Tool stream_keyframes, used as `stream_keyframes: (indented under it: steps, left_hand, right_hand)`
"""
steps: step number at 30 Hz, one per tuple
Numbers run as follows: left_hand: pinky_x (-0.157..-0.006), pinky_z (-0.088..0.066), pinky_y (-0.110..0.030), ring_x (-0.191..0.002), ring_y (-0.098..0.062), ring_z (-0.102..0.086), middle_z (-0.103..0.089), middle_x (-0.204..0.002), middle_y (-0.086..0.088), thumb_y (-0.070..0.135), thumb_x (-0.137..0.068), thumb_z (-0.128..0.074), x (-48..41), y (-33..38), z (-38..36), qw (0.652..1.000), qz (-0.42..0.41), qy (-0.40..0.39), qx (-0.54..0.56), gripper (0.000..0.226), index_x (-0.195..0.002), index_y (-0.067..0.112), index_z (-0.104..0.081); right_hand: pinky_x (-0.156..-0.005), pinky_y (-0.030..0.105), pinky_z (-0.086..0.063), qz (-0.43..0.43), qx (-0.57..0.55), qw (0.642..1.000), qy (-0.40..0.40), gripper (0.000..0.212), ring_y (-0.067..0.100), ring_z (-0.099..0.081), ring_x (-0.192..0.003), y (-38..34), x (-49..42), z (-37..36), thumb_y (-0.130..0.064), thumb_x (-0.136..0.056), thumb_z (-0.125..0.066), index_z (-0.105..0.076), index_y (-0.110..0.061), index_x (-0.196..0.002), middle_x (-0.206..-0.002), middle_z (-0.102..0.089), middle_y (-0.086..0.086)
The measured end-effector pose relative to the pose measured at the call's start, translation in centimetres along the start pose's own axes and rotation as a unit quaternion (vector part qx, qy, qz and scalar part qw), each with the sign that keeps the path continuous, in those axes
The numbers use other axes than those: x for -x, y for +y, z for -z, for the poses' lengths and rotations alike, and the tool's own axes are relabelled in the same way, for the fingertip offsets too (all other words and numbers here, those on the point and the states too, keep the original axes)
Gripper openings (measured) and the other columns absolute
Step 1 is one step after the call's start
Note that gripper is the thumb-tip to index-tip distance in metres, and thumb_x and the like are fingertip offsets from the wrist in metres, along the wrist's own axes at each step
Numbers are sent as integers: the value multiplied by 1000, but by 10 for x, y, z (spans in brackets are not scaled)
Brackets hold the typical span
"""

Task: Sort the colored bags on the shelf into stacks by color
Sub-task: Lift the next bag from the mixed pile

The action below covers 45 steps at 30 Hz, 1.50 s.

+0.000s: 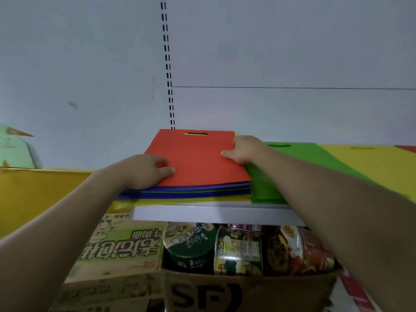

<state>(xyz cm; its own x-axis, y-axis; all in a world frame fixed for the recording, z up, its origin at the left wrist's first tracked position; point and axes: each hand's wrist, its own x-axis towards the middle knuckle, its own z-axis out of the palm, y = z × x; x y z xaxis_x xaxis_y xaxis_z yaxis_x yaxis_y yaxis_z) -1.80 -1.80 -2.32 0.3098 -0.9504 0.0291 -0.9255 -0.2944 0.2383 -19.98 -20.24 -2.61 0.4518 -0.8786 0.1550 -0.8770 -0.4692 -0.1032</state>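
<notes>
A red bag [198,158] lies on top of a mixed pile of blue, green and yellow bags [191,193] on the white shelf [216,213]. My left hand [146,168] grips the red bag's left edge, thumb on top. My right hand [244,149] holds its right edge, fingers curled over it. Right of the pile lies a green bag [299,158], then a yellow bag [369,163], and a red corner [407,148] shows at the far right.
A slotted upright [167,64] runs up the grey back wall. A gold sheet [33,192] and a pale green box [13,149] sit at the left. Below the shelf stand a noodle carton [117,246] and a cardboard box of noodle cups [247,287].
</notes>
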Motion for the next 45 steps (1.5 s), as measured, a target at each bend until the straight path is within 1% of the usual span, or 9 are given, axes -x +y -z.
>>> stream_keyframes:
  steps: [5, 11, 16, 23, 27, 30, 34, 38, 45]
  left_hand:
    - [-106, -27, -27, -132, -21, -39, -41, -146, -4, 53, -93, -40, 1, 2, 3, 1000, -1, -8, 3, 58, -141, 20, -42]
    - [-106, -27, -29, -131, -22, -40, -43, -145, -3, 50, -96, -36, 1, 2, 3, 1000, -5, -9, 14, 51, -139, 22, -45]
    - [-105, -28, -29, -131, -23, -40, -42, -145, -6, 43, -97, -41, -6, -8, 6, 999, 11, 18, 25, 48, -139, 19, -44]
    - [-102, -33, -31, -125, -24, -45, -49, -139, -6, 52, -93, -43, -5, -14, 3, 999, 16, 18, 41, 56, -135, 15, -49]
    - [-104, -32, -32, -128, -24, -43, -45, -143, -6, 53, -91, -48, -5, -17, 6, 997, 16, 29, 67, 61, -139, 15, -43]
    - [-102, -34, -33, -126, -26, -46, -45, -143, -8, 50, -88, -55, -3, -20, 9, 992, 18, 57, 115, 67, -143, 15, -37]
    - [-87, -48, -34, -98, -25, -61, -63, -116, -4, 35, -84, -66, 0, -18, 12, 961, -19, 119, 247, 57, -134, 17, -45]
    - [-70, -43, -29, -79, -17, -58, -57, -87, 7, 12, -84, -67, 7, -11, 14, 917, -60, 188, 348, 58, -136, 18, -43]
    - [-66, -50, -31, -77, -14, -59, -55, -89, 6, 0, -86, -59, 22, -1, 12, 856, -126, 233, 444, 60, -136, 28, -42]
  right_hand:
    - [-89, 34, -44, -30, -86, 996, 15, 67, 27, -52, -116, -2, -4, 3, -45, -83, -67, -42, -9, -133, -129, -53, 9]
    - [-81, 30, -41, -69, -118, 991, 11, 62, 28, -55, -113, -8, -6, 1, -43, -83, -69, -47, -5, -126, -125, -57, 11]
    - [-88, 33, -43, -121, -161, 978, 45, 62, 31, -52, -118, -4, -9, 2, -24, -84, -70, -36, -1, -131, -129, -52, 16]
    - [-73, 29, -45, -115, -230, 958, 123, 24, 31, -61, -96, 4, -8, 6, -17, -86, -61, -62, 0, -103, -106, -65, 14]
    - [-83, 38, -53, -68, -391, 900, 179, 17, 28, -63, -92, 6, 3, 17, -20, -91, -56, -64, -7, -98, -100, -65, 10]
    - [-75, 35, -53, -51, -500, 839, 208, 7, 21, -62, -80, 4, 18, 29, -17, -92, -56, -60, -13, -95, -91, -64, 5]
    - [-61, 25, -49, -53, -569, 782, 248, 4, 11, -57, -67, 3, 36, 46, -17, -93, -56, -59, -15, -91, -82, -62, 0]
    - [-66, 28, -50, -60, -572, 760, 304, 6, 13, -59, -71, 9, 54, 59, -21, -92, -57, -60, -19, -87, -86, -63, 0]
    - [-66, 27, -48, -76, -541, 738, 396, 4, 9, -58, -70, 16, 94, 63, -23, -91, -57, -61, -21, -89, -83, -64, -4]
